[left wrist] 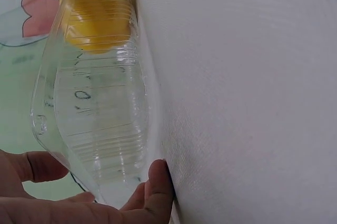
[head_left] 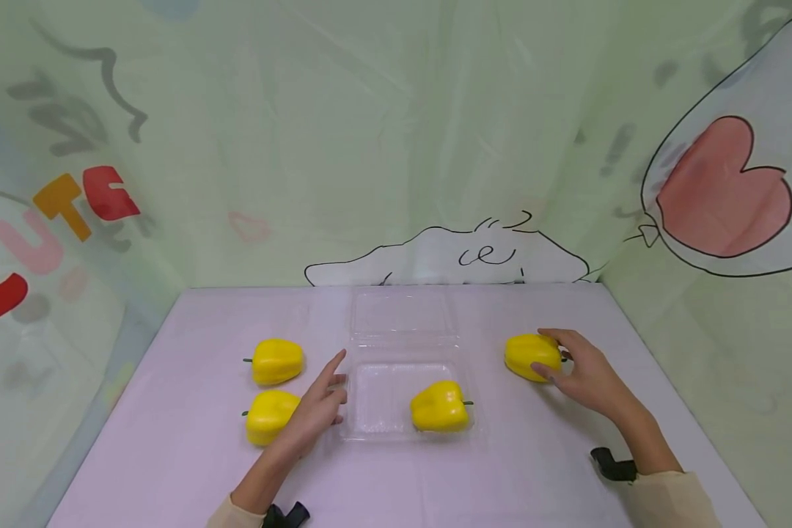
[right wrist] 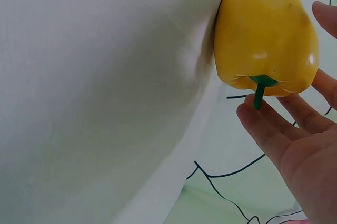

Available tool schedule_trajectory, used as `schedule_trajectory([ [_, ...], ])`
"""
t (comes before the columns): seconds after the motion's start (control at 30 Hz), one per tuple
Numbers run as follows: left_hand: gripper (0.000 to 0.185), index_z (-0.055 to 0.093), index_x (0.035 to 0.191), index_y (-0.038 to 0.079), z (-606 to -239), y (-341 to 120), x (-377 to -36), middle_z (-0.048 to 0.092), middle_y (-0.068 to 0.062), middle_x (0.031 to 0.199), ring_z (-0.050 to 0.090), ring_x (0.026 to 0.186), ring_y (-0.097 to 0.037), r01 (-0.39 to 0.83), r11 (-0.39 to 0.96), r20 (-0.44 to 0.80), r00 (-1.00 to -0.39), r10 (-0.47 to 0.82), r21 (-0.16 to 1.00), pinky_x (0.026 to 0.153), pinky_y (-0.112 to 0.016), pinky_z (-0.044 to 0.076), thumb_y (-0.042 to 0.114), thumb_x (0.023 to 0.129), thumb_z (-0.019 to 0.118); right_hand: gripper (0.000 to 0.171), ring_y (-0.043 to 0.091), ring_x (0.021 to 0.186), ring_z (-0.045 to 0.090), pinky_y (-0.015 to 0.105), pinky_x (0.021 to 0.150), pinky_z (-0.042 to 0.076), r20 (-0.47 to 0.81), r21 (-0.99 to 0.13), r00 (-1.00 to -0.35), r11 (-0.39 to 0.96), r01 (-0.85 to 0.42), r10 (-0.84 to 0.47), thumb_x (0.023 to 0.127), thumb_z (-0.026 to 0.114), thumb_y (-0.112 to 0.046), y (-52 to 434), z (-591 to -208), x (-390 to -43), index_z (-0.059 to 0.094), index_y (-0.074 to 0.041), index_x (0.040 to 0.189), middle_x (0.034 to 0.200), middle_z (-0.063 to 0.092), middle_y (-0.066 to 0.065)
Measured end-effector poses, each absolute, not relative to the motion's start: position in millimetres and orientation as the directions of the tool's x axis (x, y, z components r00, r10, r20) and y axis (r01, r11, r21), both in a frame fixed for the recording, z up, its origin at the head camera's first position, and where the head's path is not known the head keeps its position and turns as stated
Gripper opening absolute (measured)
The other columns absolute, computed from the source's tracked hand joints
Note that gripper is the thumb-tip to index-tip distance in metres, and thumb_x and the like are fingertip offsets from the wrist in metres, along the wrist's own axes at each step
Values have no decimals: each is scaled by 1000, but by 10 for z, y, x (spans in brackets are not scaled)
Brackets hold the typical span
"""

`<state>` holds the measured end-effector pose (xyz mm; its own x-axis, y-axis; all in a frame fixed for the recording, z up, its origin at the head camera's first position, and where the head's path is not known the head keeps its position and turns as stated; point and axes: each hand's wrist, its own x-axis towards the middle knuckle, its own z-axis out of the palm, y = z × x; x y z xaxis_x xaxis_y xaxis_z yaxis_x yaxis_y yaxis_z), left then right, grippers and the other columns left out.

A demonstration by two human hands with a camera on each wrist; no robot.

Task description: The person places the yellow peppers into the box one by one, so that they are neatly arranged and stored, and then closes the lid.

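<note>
A clear plastic clamshell box (head_left: 383, 396) lies opened out on the table, its lid (head_left: 402, 312) folded back. One yellow bell pepper (head_left: 439, 405) sits at the right end of its base, also seen through the plastic as a yellow shape (left wrist: 97, 16) in the left wrist view. My left hand (head_left: 317, 411) is at the box's left side, fingers loosely extended with the fingertips (left wrist: 158, 176) close by the plastic wall. Around another yellow bell pepper (right wrist: 266, 34), right of the box, my right hand (head_left: 584, 370) spreads its fingers and thumb near the green stem.
Two more yellow peppers lie left of the box: a farther one (head_left: 277, 361) and a nearer one (head_left: 269, 416) partly behind the left hand. Printed cloth walls (head_left: 369, 147) close off the back and sides of the white table (head_left: 409, 484).
</note>
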<state>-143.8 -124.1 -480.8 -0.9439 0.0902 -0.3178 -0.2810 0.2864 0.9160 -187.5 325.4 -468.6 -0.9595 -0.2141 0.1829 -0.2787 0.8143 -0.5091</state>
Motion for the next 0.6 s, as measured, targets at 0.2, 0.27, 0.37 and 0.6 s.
schedule_trajectory([
  [0.2,72,25,169,30,-4822,-1232,-1434,43,-24,163,59,128,-38,-270,298,-307,-948,85,916,93,-46,60,13,102,46,62,49,129,56,64,97,57,188,-506,-954,809,-298,-234,92,83,-17,3269,-4722,-1875,56,4,144,146,56,30],
  [0.27,72,26,169,29,-4825,-1230,-1432,43,-24,162,59,128,-38,-268,298,-304,-949,81,916,94,-46,60,13,102,46,61,50,130,56,64,97,57,179,-510,-955,808,-295,-235,91,83,-15,3268,-4722,-1875,57,3,143,146,55,30],
  [0.37,71,27,169,29,-4828,-1227,-1430,44,-24,162,60,127,-38,-266,297,-301,-951,76,917,92,-46,60,12,102,46,62,51,131,55,64,97,57,165,-519,-959,806,-284,-232,91,83,-15,3268,-4716,-1881,57,3,144,148,54,30],
  [0.6,71,27,169,28,-4828,-1222,-1428,45,-24,161,60,127,-38,-257,299,-292,-954,75,919,93,-46,61,12,103,46,62,50,129,56,64,95,58,171,-532,-957,796,-289,-233,91,84,-15,3286,-4726,-1909,57,2,144,147,55,30],
])
